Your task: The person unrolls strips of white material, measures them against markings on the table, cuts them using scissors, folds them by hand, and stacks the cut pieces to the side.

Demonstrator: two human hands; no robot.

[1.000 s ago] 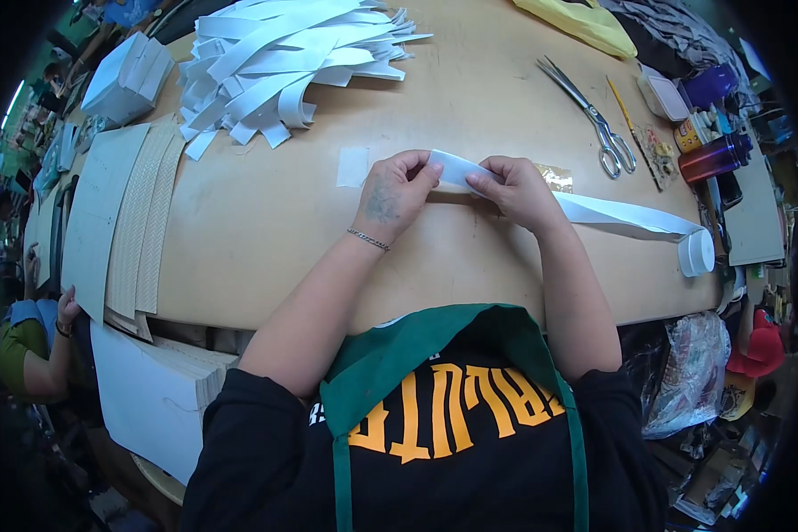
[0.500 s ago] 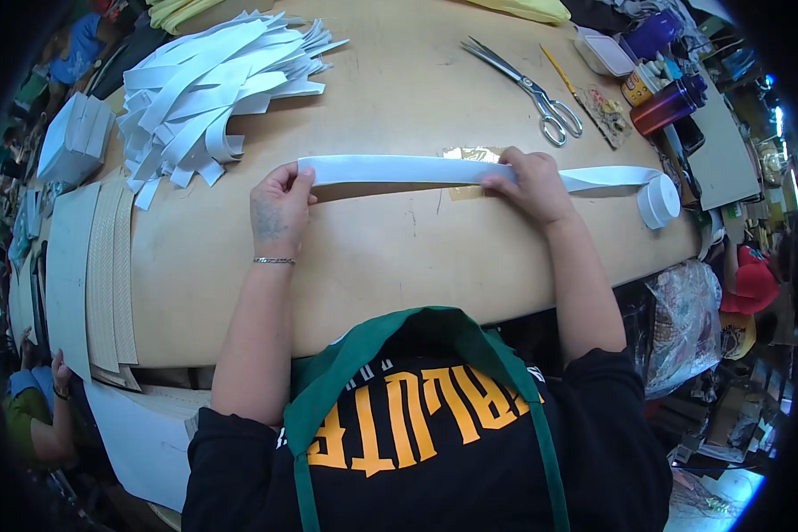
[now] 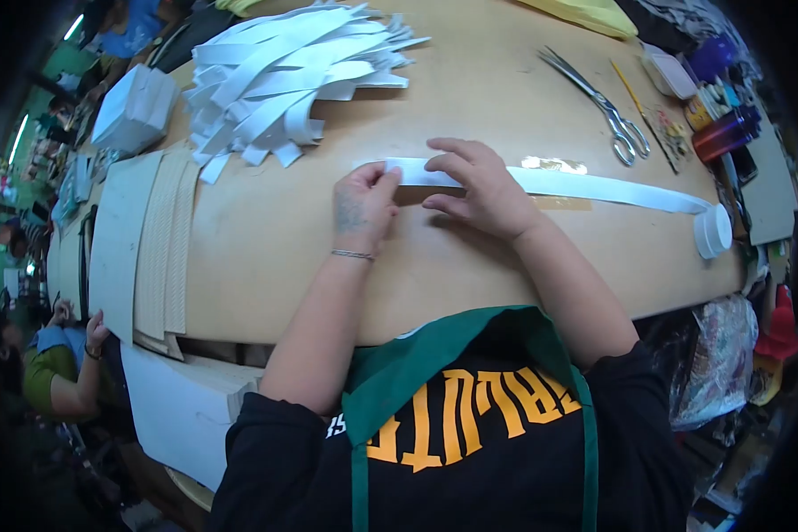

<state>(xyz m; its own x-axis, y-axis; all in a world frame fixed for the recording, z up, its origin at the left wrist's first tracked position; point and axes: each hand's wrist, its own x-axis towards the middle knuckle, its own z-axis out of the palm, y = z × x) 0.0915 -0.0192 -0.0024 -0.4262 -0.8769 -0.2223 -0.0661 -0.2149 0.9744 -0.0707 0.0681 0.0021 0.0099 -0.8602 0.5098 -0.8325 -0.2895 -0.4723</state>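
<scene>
A white elastic-like band (image 3: pixel 612 189) stretches across the table from a small roll (image 3: pixel 713 232) at the right. My left hand (image 3: pixel 363 208) pinches the band's free end between thumb and fingers. Over the band, close beside it, is my right hand (image 3: pixel 483 191) with thumb and fingers spread apart; whether its fingertips touch the band is unclear. Beneath the band, shiny tape (image 3: pixel 554 166) is stuck to the table. A heap of cut white strips (image 3: pixel 275 71) lies beyond my left hand. Large metal scissors (image 3: pixel 603 106) rest at the far right, apart from both hands.
A yellow-handled brush (image 3: pixel 634 93), a plastic tub (image 3: pixel 669 71) and a dark bottle (image 3: pixel 727 133) stand at the right. Card sheets (image 3: pixel 124 239) and a white block-like stack (image 3: pixel 136 106) line the left side. Another person's arm (image 3: pixel 82 377) shows at far left.
My right hand has let go of the band and moved left toward my left hand, its fingers opening. My left hand still holds the end. The whole view has shifted.
</scene>
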